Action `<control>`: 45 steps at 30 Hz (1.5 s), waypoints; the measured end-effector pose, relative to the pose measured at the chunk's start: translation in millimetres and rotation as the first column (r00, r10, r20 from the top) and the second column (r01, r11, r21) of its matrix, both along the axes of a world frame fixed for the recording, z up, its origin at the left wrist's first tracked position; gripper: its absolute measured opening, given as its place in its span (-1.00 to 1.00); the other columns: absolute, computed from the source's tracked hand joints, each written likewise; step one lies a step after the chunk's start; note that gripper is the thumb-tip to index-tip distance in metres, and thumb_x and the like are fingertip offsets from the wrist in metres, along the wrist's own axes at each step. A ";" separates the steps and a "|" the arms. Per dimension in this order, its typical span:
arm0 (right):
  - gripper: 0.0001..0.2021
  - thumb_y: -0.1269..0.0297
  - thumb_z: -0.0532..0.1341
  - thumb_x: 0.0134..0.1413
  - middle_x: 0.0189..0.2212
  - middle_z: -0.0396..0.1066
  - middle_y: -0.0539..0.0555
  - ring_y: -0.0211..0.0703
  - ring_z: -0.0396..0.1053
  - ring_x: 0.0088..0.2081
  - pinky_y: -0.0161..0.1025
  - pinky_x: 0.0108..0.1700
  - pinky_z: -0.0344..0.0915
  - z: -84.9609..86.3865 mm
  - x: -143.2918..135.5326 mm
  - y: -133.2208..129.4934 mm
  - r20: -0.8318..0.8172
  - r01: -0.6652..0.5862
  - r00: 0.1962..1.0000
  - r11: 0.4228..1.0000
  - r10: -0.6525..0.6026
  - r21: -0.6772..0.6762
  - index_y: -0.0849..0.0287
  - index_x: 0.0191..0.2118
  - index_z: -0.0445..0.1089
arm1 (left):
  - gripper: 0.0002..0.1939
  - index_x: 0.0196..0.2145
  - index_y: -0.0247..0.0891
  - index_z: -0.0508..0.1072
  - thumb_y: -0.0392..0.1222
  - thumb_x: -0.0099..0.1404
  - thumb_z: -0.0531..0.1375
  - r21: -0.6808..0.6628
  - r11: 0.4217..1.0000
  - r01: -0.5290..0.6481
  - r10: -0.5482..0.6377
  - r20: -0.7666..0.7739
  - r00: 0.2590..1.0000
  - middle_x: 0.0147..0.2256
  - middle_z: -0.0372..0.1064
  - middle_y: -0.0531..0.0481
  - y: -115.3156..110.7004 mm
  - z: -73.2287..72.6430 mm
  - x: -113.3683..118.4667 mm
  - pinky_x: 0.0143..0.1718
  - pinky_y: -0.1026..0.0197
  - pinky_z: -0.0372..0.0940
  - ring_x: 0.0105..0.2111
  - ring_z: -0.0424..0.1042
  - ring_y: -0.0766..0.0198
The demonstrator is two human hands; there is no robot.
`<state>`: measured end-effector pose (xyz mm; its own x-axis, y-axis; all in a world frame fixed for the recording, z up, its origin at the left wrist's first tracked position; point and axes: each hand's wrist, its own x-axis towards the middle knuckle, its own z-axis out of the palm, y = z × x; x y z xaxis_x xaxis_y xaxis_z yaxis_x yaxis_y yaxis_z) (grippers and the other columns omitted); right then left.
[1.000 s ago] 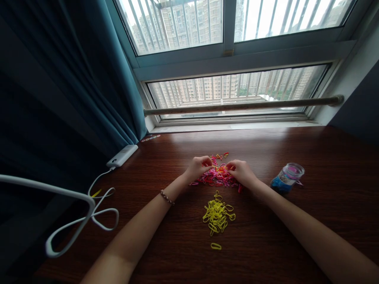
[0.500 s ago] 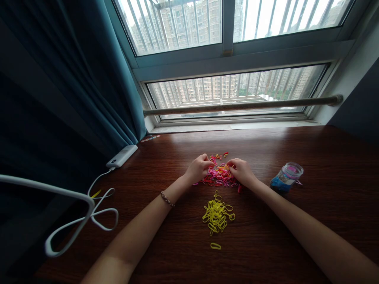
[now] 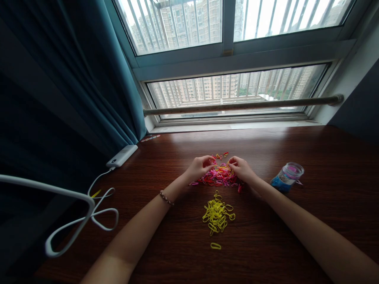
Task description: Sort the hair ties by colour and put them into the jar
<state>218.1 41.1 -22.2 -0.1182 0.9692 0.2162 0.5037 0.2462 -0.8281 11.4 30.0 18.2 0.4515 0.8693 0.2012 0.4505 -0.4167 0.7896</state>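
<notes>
Small rubber bands in pink, red and orange lie in a loose pile [image 3: 219, 176] between my two hands. My left hand [image 3: 201, 167] is over the pile's left side, thumb and forefinger parted, with no band plainly gripped. On the right side, my right hand [image 3: 241, 169] pinches what looks like a small yellow-orange rubber band [image 3: 227, 163], partly hidden by the fingertips. Nearer to me is a separate heap of yellow rubber bands [image 3: 217, 215]. One single yellow band [image 3: 216, 246] lies just below that heap.
An open clear jar [image 3: 287, 176] with blue and pink contents leans on the right of the brown table [image 3: 325, 165]. At the left are a white power strip [image 3: 122, 156] and its looped white cable [image 3: 89, 205]. A blue curtain [image 3: 118, 98] hangs beside the window.
My left hand has shifted slightly left, and its thumb and forefinger have spread apart. My right hand has stayed almost in place, its fingertips a little higher. The yellow heap is unchanged.
</notes>
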 end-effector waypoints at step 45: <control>-0.82 0.44 0.08 0.03 -0.38 0.37 0.10 -0.21 0.29 -0.34 -0.31 -0.25 0.21 12.3 -8.2 -23.0 0.356 -0.281 0.914 0.936 0.194 0.212 0.17 -0.25 0.39 | -0.90 -0.42 -0.30 0.48 -0.36 0.07 0.16 0.376 0.927 0.020 0.101 -0.299 0.949 -0.40 0.43 -0.03 4.8 -8.0 -1.2 -0.26 0.27 0.23 -0.35 0.36 0.29</control>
